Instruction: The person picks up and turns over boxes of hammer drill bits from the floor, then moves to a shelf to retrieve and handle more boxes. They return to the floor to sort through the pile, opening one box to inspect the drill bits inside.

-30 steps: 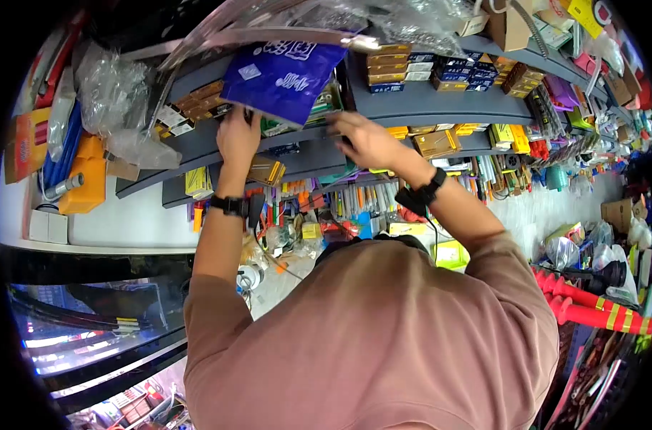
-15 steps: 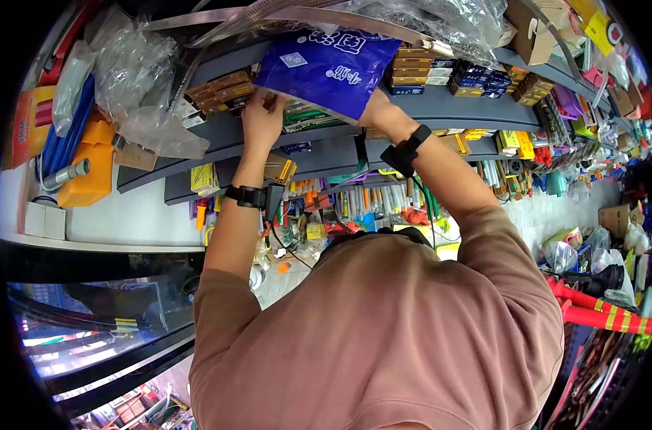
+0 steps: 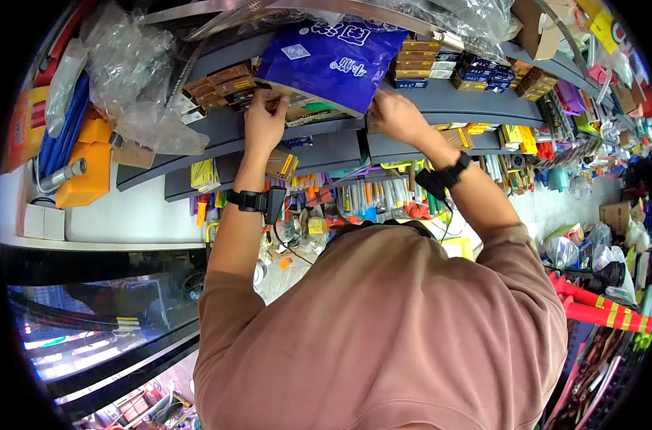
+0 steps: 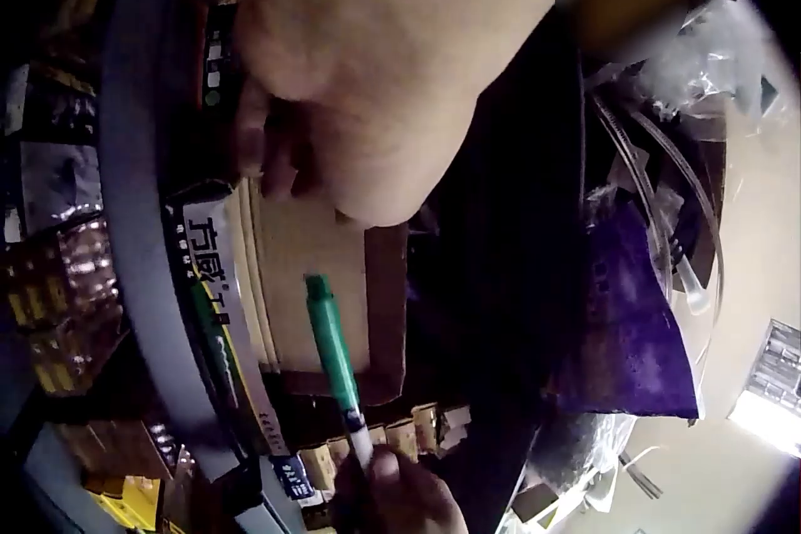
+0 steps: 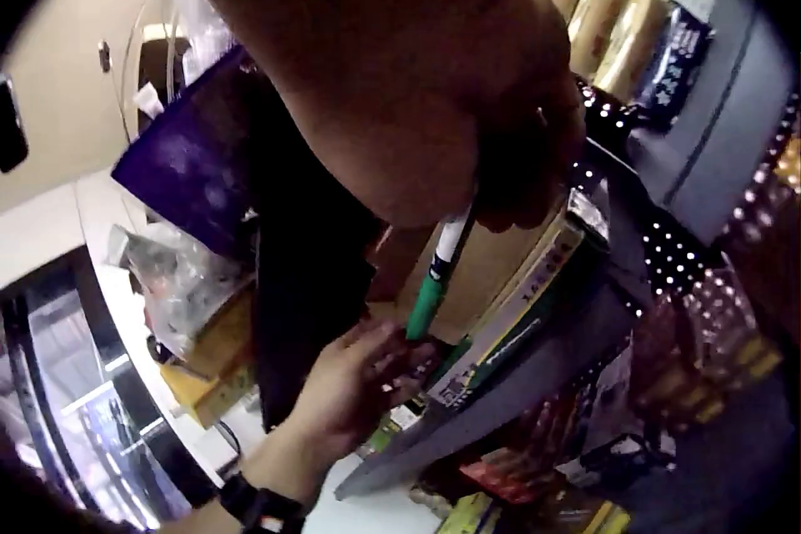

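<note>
My right hand point(image 3: 401, 118) pinches the white end of a slim green-and-white stick point(image 4: 328, 328), shaped like a marker pen. Its green end extends over an open cardboard box point(image 4: 332, 321) on the grey shelf. At the box's other end is my left hand point(image 3: 265, 125), fingers bent close to the edge; I cannot tell whether they grip it. The right wrist view has the green end overlapping the left fingertips point(image 5: 407, 353). A blue printed bag point(image 3: 333, 61) hangs over the box and covers part of it in the head view.
Stacked small boxes point(image 3: 415, 61) sit right of the bag, brown boxes point(image 3: 222, 86) left of it. Lower shelves carry yellow boxes and rows of tools. Clear plastic wrapping point(image 3: 136, 79) and a metal strip point(image 3: 383, 25) lie near the hands.
My right hand has moved from beside the box to behind the bag's right corner, then slightly right. The left hand stays at the box's left end. The view has shifted a little.
</note>
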`<action>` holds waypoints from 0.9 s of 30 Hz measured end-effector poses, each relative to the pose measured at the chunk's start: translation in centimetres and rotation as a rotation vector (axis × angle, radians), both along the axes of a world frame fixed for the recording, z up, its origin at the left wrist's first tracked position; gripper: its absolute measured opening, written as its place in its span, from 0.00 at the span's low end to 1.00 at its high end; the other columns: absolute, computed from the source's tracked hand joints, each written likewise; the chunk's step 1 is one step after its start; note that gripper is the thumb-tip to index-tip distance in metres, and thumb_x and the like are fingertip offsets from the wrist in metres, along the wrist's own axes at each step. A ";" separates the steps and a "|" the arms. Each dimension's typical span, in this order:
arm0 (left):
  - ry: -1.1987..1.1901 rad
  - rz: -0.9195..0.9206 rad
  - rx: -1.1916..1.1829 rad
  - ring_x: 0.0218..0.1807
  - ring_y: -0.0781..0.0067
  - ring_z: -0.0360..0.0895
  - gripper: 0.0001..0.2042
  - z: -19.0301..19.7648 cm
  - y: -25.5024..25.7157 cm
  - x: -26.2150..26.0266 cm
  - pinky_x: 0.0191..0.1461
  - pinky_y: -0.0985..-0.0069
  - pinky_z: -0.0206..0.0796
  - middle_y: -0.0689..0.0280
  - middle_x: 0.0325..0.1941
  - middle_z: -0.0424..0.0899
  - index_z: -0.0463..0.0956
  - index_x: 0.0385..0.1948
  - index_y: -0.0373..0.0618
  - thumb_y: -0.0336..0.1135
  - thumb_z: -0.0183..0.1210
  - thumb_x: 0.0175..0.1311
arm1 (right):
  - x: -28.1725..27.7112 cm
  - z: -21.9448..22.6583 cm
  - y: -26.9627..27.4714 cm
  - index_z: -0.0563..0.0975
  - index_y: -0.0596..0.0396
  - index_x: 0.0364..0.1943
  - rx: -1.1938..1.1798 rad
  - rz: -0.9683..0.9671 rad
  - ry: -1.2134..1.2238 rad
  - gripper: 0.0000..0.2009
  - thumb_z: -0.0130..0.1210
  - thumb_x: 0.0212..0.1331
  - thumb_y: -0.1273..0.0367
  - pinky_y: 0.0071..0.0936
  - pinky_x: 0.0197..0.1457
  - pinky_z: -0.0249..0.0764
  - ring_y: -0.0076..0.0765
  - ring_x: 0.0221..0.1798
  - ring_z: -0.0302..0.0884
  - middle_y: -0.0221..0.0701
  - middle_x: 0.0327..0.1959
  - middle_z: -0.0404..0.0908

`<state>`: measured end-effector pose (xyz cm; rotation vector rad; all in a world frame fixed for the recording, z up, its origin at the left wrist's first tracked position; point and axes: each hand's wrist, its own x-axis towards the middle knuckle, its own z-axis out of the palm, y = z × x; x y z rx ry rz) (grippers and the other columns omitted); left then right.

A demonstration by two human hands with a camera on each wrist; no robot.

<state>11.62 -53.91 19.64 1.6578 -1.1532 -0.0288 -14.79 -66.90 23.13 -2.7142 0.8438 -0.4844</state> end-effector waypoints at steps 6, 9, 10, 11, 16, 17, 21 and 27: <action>0.003 0.012 0.191 0.38 0.63 0.86 0.12 -0.2 2.1 -2.3 0.45 0.66 0.74 0.57 0.36 0.87 0.78 0.38 0.37 0.37 0.64 0.64 | -8.3 1.0 2.7 0.75 0.59 0.43 0.685 0.048 -0.057 0.16 0.45 0.75 0.59 0.39 0.34 0.71 0.39 0.27 0.78 0.36 0.23 0.78; 0.039 -0.045 0.222 0.38 0.62 0.86 0.12 -0.3 2.6 -4.6 0.44 0.66 0.74 0.57 0.36 0.87 0.79 0.38 0.37 0.38 0.64 0.64 | -11.3 2.2 4.4 0.72 0.55 0.37 1.117 0.159 -0.209 0.17 0.40 0.78 0.57 0.21 0.27 0.65 0.19 0.21 0.67 0.26 0.23 0.76; 0.066 -0.080 0.230 0.37 0.62 0.86 0.12 0.7 2.9 -6.1 0.43 0.66 0.74 0.56 0.35 0.86 0.79 0.38 0.37 0.38 0.65 0.64 | -12.0 2.1 4.8 0.71 0.54 0.37 1.227 0.233 -0.291 0.16 0.40 0.79 0.57 0.20 0.26 0.64 0.19 0.21 0.66 0.26 0.23 0.76; -0.019 -0.069 0.255 0.40 0.56 0.85 0.14 2.0 3.2 -7.6 0.46 0.62 0.74 0.53 0.38 0.86 0.80 0.40 0.38 0.41 0.62 0.65 | -12.6 1.7 5.0 0.70 0.55 0.40 1.288 0.306 -0.321 0.15 0.39 0.79 0.58 0.20 0.26 0.63 0.19 0.20 0.65 0.28 0.25 0.77; -0.591 0.044 0.351 0.51 0.44 0.79 0.15 -2.3 -3.1 -1.9 0.55 0.57 0.71 0.51 0.47 0.84 0.81 0.46 0.42 0.42 0.54 0.70 | -14.0 1.4 4.9 0.69 0.55 0.43 1.230 0.259 -0.322 0.12 0.41 0.79 0.61 0.19 0.27 0.63 0.19 0.23 0.64 0.28 0.26 0.77; -0.662 0.026 0.274 0.53 0.44 0.78 0.13 -3.4 -4.9 -0.4 0.56 0.58 0.70 0.51 0.48 0.83 0.81 0.46 0.41 0.39 0.55 0.69 | -14.3 0.8 4.2 0.70 0.56 0.43 1.210 0.249 -0.333 0.11 0.44 0.78 0.62 0.22 0.29 0.65 0.21 0.24 0.66 0.27 0.26 0.77; -0.761 -0.050 0.358 0.55 0.47 0.77 0.13 -3.2 -7.7 0.2 0.57 0.59 0.69 0.51 0.49 0.81 0.80 0.46 0.38 0.30 0.65 0.60 | -15.6 0.4 2.5 0.72 0.56 0.41 0.938 0.045 -0.265 0.10 0.48 0.75 0.63 0.28 0.32 0.70 0.25 0.27 0.72 0.28 0.25 0.77; -0.736 -0.061 0.685 0.56 0.50 0.77 0.12 1.8 -6.4 -4.2 0.57 0.57 0.69 0.55 0.50 0.80 0.81 0.44 0.45 0.34 0.64 0.59 | -19.4 -0.3 0.5 0.71 0.58 0.40 0.907 0.010 -0.233 0.11 0.48 0.75 0.63 0.29 0.32 0.70 0.25 0.27 0.73 0.28 0.25 0.76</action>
